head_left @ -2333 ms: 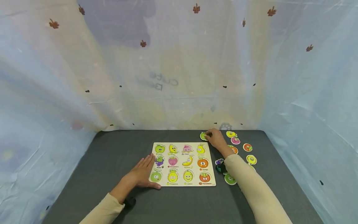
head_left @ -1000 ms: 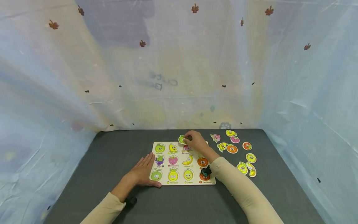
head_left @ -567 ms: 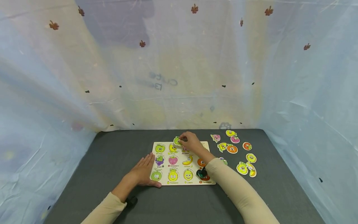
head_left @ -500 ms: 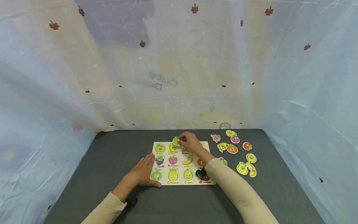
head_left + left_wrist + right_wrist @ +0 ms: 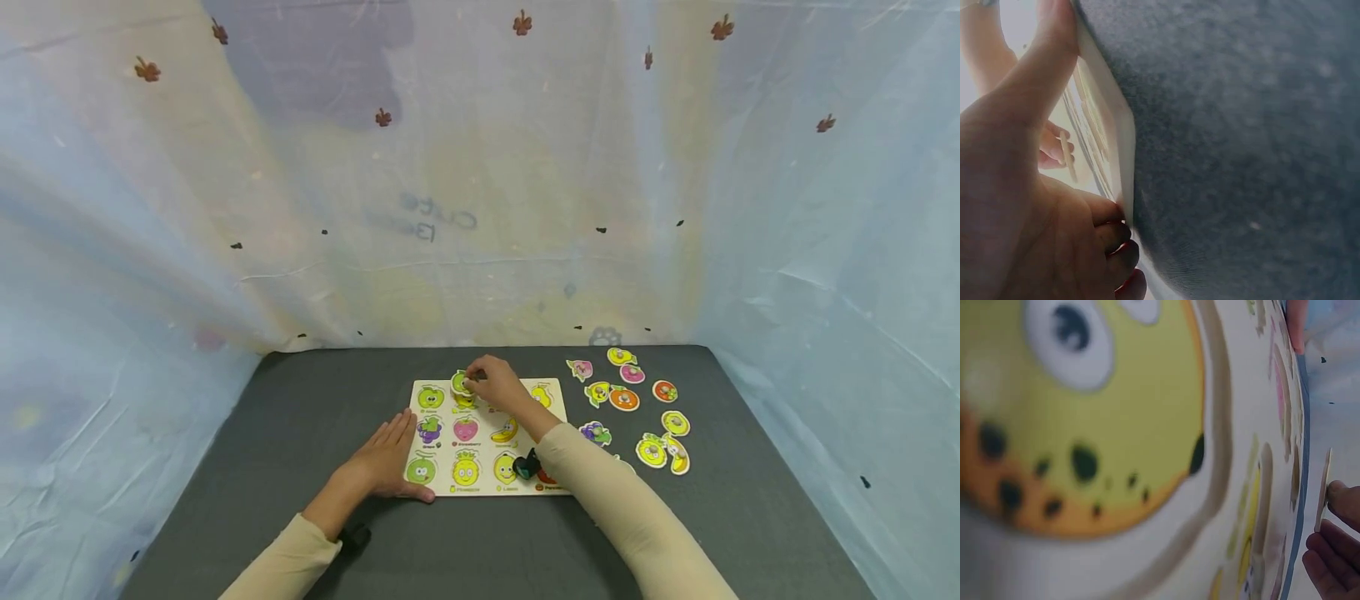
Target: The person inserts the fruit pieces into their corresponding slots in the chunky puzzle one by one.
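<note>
A pale wooden fruit puzzle board (image 5: 447,458), printed with fruit faces, lies on the dark table. My left hand (image 5: 382,458) rests at its left side, fingers straight along the edge and thumb at the front corner. In the left wrist view the thumb (image 5: 1038,72) touches the board's rim. My right hand (image 5: 497,387) pinches a green fruit puzzle piece (image 5: 459,382) over the back row, overlapping the yellow fruit picture there. Seen edge-on in the right wrist view, the thin piece (image 5: 1324,494) is held between thumb and fingers, above the board. My right forearm hides the board's right-hand corner.
Right of the board lie several loose pieces: a grape piece (image 5: 596,433), a pink peach piece (image 5: 580,370), an orange piece (image 5: 624,398), a banana piece (image 5: 678,457) and others. A patterned pale curtain (image 5: 480,250) surrounds the table (image 5: 480,550).
My right hand has picked up the green piece from behind the board's back right and carried it left over the back row. The left hand has stayed in place.
</note>
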Available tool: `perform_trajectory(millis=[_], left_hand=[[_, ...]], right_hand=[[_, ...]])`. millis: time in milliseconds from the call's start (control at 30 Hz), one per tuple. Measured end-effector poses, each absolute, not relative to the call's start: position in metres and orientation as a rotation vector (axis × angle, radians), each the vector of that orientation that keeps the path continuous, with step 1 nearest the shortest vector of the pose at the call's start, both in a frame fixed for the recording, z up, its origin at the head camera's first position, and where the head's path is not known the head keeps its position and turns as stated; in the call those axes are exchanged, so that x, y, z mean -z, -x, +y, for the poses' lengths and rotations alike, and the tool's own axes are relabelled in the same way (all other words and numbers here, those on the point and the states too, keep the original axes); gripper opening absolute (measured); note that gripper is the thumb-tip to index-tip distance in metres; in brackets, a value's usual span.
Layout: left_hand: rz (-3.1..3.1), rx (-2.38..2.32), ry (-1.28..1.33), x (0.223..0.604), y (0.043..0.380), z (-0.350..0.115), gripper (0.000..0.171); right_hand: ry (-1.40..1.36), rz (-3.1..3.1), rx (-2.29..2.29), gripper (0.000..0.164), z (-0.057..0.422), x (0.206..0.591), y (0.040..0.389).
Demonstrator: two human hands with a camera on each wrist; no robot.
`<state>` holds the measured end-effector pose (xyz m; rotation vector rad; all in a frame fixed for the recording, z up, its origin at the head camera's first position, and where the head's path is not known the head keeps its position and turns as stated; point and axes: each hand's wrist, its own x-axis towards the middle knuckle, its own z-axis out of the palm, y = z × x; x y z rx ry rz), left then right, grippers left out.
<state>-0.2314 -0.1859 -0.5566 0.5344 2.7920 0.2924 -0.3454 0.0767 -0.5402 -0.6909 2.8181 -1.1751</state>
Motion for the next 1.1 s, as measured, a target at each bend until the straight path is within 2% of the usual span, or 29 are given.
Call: perform_trajectory(millis=[733,1100], left_hand=[[2.777,-0.257,-0.535,0.550,0.231,-0.185,0.151],[2.726,-0.240,-0.521,0.526,0.222,-0.175,0.145]], right_hand=[[0.845,2.812,1.028,0.013,0.039,0.531,0.338],[0.838,2.852,0.941,0.013,0.026,0.533,0.344]])
